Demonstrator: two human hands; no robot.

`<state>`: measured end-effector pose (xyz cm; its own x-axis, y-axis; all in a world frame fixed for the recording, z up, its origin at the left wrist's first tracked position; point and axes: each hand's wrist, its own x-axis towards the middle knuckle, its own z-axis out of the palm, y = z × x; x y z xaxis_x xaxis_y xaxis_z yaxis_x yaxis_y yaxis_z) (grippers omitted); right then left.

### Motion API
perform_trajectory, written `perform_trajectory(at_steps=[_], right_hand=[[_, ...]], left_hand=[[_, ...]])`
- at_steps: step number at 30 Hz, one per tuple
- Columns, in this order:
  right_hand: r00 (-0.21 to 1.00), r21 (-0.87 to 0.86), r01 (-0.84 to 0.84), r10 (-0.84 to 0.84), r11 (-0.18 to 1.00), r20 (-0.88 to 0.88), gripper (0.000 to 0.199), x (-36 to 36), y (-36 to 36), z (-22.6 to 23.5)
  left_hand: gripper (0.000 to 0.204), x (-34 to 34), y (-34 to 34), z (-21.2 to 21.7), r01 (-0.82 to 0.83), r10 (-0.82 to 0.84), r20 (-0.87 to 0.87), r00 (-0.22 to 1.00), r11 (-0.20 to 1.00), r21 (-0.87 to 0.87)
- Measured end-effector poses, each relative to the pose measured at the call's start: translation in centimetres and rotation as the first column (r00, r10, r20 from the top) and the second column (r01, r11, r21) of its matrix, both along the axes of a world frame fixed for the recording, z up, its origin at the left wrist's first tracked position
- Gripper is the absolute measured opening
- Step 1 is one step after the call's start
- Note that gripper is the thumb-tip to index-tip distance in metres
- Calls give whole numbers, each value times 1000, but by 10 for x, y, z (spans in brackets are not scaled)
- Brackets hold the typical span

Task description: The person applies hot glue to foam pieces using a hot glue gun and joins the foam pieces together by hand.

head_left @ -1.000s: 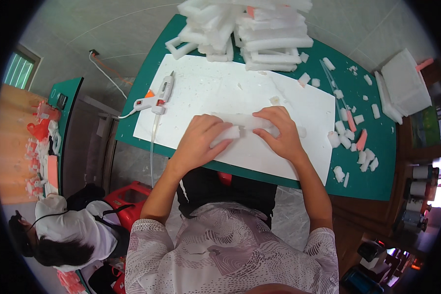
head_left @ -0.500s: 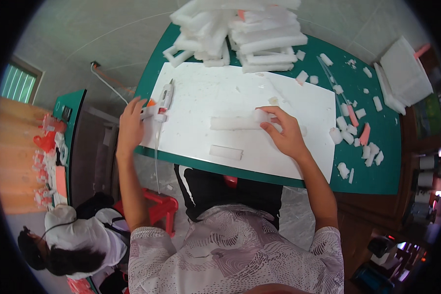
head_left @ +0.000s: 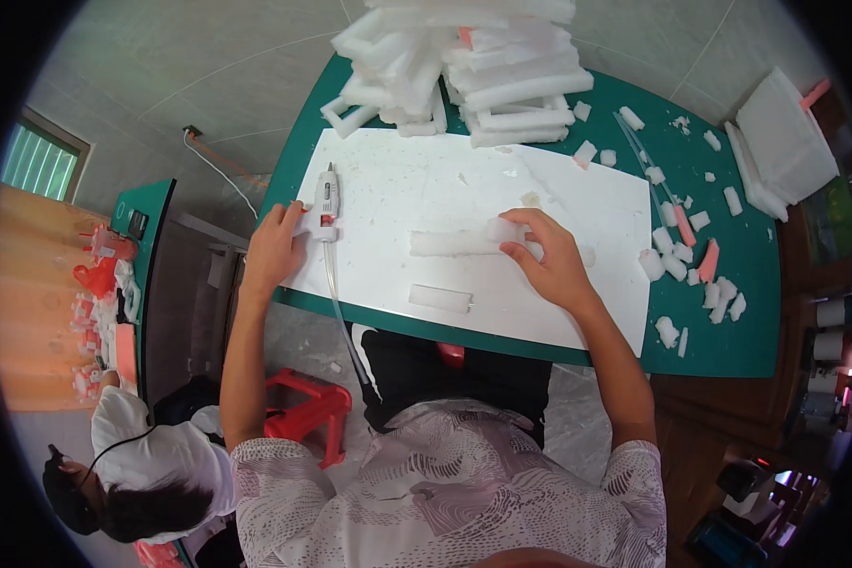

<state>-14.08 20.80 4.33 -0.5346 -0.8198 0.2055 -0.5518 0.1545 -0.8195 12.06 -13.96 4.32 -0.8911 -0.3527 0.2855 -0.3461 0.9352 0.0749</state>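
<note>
White foam strip [head_left: 454, 243] and white board [head_left: 417, 189] on green table [head_left: 729, 322] — white-and-orange glue gun [head_left: 326, 204] — red stool [head_left: 298, 407]

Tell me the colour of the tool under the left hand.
The glue gun is white with a small red-orange trigger part, seen in the head view by the left hand.

Foam stack [head_left: 464, 66] beyond bare board [head_left: 407, 185]

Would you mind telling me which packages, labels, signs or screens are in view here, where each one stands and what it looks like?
No packages, signs or screens can be made out.
Glue gun: white body with a small red patch, perhaps a label, too small to tell; on the white sheet at the left hand.
Foam strip: plain white, unlabelled, under the right hand.
</note>
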Motion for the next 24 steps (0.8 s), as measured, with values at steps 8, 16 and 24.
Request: perform_trajectory(at_steps=[8, 16, 24], right_hand=[[1000, -95, 11, -9, 995, 13, 34, -3, 1, 0], [996, -131, -52, 61, 990, 70, 33, -3, 1, 3], [988, -118, -111, 123, 987, 97, 37, 0, 3, 4]], left_hand=[[34, -14, 67, 40, 151, 76, -372, 925, 826, 543], [27, -34, 113, 62, 358, -336, -174, 926, 631, 688], [28, -49, 121, 51, 413, -399, -183, 899, 629, 658]])
